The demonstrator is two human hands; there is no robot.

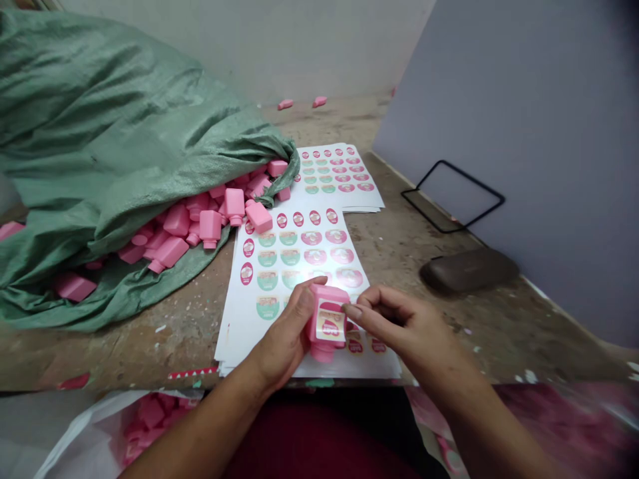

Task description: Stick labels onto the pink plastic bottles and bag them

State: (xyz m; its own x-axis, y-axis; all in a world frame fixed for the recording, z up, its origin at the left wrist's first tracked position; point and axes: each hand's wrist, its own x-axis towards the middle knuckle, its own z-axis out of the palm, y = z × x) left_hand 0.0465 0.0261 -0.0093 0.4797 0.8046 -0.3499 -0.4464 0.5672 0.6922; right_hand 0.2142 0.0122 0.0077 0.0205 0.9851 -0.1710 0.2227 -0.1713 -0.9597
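My left hand is wrapped round a small pink plastic bottle, its neck pointing down toward me. On the bottle's face lies a label with a printed picture and lettering; its right edge appears slightly raised. Thumb and forefinger of my right hand pinch at that edge near the label's upper corner. Beneath both hands is a stack of sticker sheets with rows of oval and rounded stickers in pink and green. Part of the lower rows is hidden by the hands and bottle.
A green woven sack spills several pink bottles at the left. More sticker sheets lie behind. At the right are a brown case and a black wire frame near a grey panel. A white bag with pink bottles sits below the table edge.
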